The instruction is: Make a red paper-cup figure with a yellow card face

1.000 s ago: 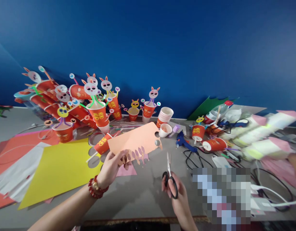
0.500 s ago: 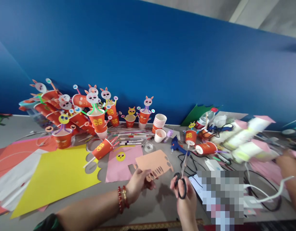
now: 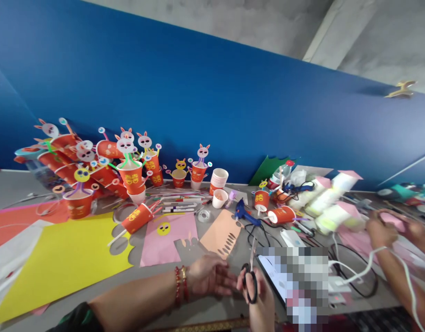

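Note:
My left hand (image 3: 212, 276) is open, palm turned up and fingers apart, with nothing in it; red beaded bracelets circle the wrist. My right hand (image 3: 256, 295) grips black-handled scissors (image 3: 251, 281), whose blades point away from me. Just beyond my hands an orange paper sheet (image 3: 215, 230) with a row of narrow cut-outs lies on the table. To its left is a pink sheet (image 3: 153, 246) bearing a yellow face cut-out (image 3: 163, 228). Small orange ear-shaped pieces (image 3: 189, 236) lie between the two sheets.
Decorated red cups (image 3: 130, 179) crowd the back left, above a yellow sheet (image 3: 63, 258). A blue glue gun (image 3: 245, 214) and cables lie right of centre. A phone (image 3: 273, 276) is beside my right hand. At the far right, another person's hands (image 3: 381, 230) hold something pink.
My left hand has let go of the orange sheet, which now lies flat on the table, and has opened. The scissors remain in my right hand. The view has shifted somewhat.

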Motion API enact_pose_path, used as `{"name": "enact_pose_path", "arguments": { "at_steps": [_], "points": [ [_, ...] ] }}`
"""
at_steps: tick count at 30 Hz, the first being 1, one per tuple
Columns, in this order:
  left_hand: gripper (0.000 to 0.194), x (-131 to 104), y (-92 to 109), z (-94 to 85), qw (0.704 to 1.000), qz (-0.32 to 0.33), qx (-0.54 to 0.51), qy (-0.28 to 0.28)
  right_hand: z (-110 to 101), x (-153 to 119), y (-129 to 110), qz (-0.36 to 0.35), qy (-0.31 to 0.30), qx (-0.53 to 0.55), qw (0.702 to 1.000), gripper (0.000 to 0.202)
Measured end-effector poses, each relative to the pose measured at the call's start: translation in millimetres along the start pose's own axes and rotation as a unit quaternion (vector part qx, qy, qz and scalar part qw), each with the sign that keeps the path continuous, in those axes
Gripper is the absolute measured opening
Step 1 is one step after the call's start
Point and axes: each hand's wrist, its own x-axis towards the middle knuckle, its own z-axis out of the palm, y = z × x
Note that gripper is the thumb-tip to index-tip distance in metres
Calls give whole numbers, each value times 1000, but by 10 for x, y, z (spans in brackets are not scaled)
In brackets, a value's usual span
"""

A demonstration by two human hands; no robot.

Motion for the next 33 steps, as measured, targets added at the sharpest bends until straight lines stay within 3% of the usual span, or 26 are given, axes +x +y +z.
{"name": "enact_pose_path", "arguments": {
  "at_steps": [3,4,5,8,11,14,17,21,25,30,33],
  "points": [
    [17,-296,-38,-209,992,22,123,0,-31,-19,12,17,-32,-20,999,46],
    [20,-397,-30,-295,937,95,336,27,-27,-18,18,18,-43,-19,999,45],
    [18,-491,-4,-387,901,123,413,52,-12,-12,22,16,-56,-16,998,45],
    [13,-688,187,-666,810,201,535,131,98,22,10,-1,-101,-11,995,44],
    [19,-721,471,-878,723,235,625,180,269,44,-55,-21,-152,-13,988,42],
    [20,-626,692,-955,652,228,685,231,416,19,-133,-38,-194,-15,980,41],
    [17,-493,771,-917,598,199,728,271,462,-35,-158,-44,-206,-15,977,43],
    [18,-371,748,-850,545,167,771,285,366,-95,-97,-44,-177,-45,982,45],
    [16,-312,755,-855,512,141,800,279,258,-113,-33,-46,-157,-66,984,46],
    [26,-229,765,-849,487,111,829,250,266,-99,-18,-33,-153,-72,985,48],
    [29,-188,721,-815,488,117,835,226,278,-99,-20,-26,-156,-67,985,49]
  ]
}}
